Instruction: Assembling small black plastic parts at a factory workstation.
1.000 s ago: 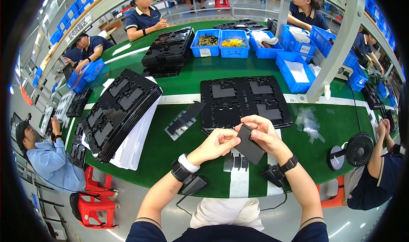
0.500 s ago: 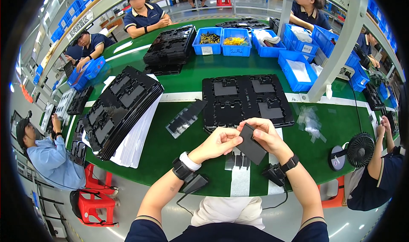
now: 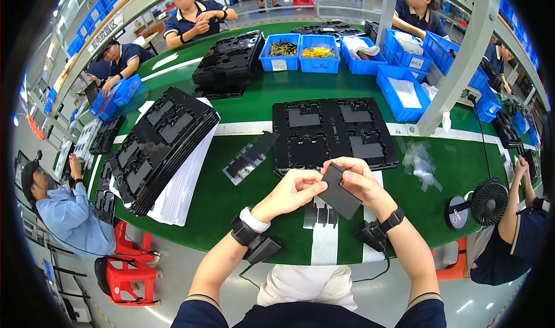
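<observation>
Above the table's front edge I hold a dark grey, flat rectangular piece [image 3: 340,198], tilted, with a notch near its upper right side. My right hand [image 3: 365,184] is closed around its upper right part, thumb on its face. My left hand [image 3: 293,190] is closed too, with its thumb and fingertips pinching at the piece's left edge. Whether a thin film lies between those fingertips is too small to tell. Just beyond my hands lies a black moulded tray [image 3: 334,132] with similar grey pieces in several pockets. Under my hands are dark strips [image 3: 319,215] on clear film.
A tilted stack of black trays [image 3: 165,149] rests on white sheets at left. Clear film with dark strips [image 3: 250,159] lies beside the middle tray; film scraps [image 3: 421,166] are at right. Blue bins [image 3: 319,65], a grey post [image 3: 462,62] and a small fan [image 3: 489,204] stand around. Co-workers sit nearby.
The grey piece has turned slightly in my fingers, and my left hand has shifted a little leftward. A co-worker across the table has raised their hands.
</observation>
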A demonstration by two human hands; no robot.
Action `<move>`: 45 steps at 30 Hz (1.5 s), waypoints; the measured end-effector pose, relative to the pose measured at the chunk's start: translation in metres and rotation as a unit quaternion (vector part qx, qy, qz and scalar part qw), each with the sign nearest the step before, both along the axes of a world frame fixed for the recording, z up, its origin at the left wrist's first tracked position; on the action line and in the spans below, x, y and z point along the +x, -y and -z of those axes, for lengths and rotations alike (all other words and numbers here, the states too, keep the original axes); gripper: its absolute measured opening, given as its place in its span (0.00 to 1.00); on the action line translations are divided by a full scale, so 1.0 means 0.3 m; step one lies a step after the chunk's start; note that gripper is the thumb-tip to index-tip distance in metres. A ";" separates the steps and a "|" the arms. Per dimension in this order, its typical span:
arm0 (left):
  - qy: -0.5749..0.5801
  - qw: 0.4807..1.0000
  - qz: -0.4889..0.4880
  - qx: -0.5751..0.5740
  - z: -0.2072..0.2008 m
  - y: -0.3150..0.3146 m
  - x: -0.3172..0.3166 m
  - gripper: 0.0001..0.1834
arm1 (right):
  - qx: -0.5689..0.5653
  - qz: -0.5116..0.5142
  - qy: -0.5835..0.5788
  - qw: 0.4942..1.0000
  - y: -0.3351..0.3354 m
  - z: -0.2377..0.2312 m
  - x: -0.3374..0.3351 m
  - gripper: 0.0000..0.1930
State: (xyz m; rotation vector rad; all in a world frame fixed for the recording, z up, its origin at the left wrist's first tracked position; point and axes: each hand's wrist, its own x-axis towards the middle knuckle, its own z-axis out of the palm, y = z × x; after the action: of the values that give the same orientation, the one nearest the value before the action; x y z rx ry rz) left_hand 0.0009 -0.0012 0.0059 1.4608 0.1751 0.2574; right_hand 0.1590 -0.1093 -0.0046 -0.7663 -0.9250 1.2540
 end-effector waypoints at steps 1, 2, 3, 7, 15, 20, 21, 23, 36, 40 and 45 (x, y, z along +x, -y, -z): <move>0.000 1.000 0.000 0.000 -0.001 0.000 -0.002 0.09 | 0.000 0.000 0.000 1.000 -0.001 0.000 0.001 0.21; -0.002 1.000 -0.014 0.027 -0.001 -0.001 -0.004 0.09 | -0.016 0.001 -0.018 1.000 -0.004 0.000 0.002 0.20; -0.003 0.998 -0.028 0.054 -0.001 -0.002 -0.006 0.09 | -0.031 0.002 -0.036 0.999 -0.005 0.000 0.003 0.20; -0.024 0.991 -0.053 0.124 0.029 -0.016 -0.008 0.08 | -0.065 0.012 -0.033 0.997 -0.004 0.009 0.012 0.17; -0.002 0.988 -0.088 0.130 0.038 -0.005 -0.001 0.07 | -0.072 0.088 0.074 0.991 -0.007 0.006 0.015 0.10; -0.040 0.981 -0.113 0.152 0.061 -0.014 0.000 0.07 | -0.004 0.265 0.356 0.896 -0.013 -0.008 -0.010 0.05; -0.051 0.979 -0.111 0.161 0.058 -0.014 0.000 0.08 | -0.003 0.265 0.355 0.896 -0.012 -0.012 -0.011 0.05; -0.063 0.977 -0.111 0.169 0.053 -0.009 0.001 0.09 | 0.049 0.284 0.412 0.865 -0.012 -0.018 -0.012 0.04; -0.013 0.968 -0.176 0.181 0.032 -0.005 -0.001 0.09 | 0.070 0.233 0.476 0.845 -0.011 -0.018 -0.025 0.06; -0.008 0.968 -0.167 0.189 0.043 -0.012 -0.004 0.09 | 0.082 0.228 0.486 0.840 -0.012 -0.019 -0.025 0.06; 0.014 0.966 -0.181 0.185 0.046 -0.017 -0.002 0.07 | 0.086 0.240 0.496 0.830 -0.014 -0.014 -0.020 0.06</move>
State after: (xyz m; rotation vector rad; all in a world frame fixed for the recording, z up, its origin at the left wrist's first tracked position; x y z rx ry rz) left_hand 0.0004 0.0038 -0.0080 1.7912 0.3887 0.6333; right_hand 0.1529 -0.1052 -0.0003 -1.4425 -1.5128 0.2429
